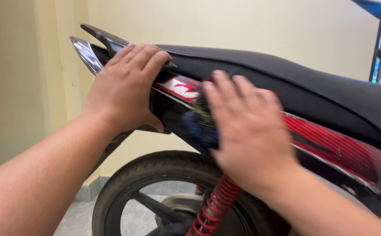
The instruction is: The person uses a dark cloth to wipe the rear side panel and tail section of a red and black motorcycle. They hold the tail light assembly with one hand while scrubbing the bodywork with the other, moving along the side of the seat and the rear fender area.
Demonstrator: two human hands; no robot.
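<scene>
We've got our left hand (127, 87) flat on the tail of a motorcycle, fingers draped over the rear grab rail (107, 40) w/ the thumb hooked under the black side panel (173, 111); that grip is loose, bracing more than clasping. Our right hand (249, 131) is blurred, fingers spread, pressing a dark blue cloth (199, 126) against the panel just below the seat (286, 74). Can't tell how firmly the grip has the cloth; only a bit of it shows past the palm.

The cloth sits mid-panel, between the red-and-white decal (179, 87) and the red striped fairing (334, 146). Below are the rear tyre (125, 179) and a red shock spring (214, 203); the tail light (85, 53) is at far left.

Risks, as we judge them: grit trapped in the cloth could scratch the glossy panel, esp. w/ hard pressure. The decal edge could lift if rubbed against its border. The cloth, held only by the flat palm, could slip and drop toward the wheel. Leaning too hard on the tail could rock the bike.
</scene>
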